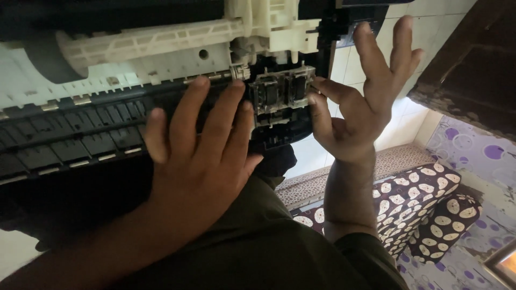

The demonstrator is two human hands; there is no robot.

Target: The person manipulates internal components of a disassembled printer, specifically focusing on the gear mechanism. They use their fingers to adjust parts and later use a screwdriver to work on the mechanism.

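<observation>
An opened printer body [107,80] fills the upper left, with white plastic frame parts above and black ribbed guides below. My left hand [199,150] lies flat on the black ribbed part, fingers spread and pointing up toward a thin metal shaft [215,78]. At the printer's right end sits a small grey and black carriage block [279,94]. My right hand [360,102] pinches the right edge of that block between thumb and index finger, the other fingers spread upward.
My olive sleeve [258,241] crosses the bottom. Dark patterned cushions [424,209] lie at lower right on a purple-circled sheet [478,150]. White floor tiles [408,113] show behind my right hand. A dark wooden edge [473,70] stands at upper right.
</observation>
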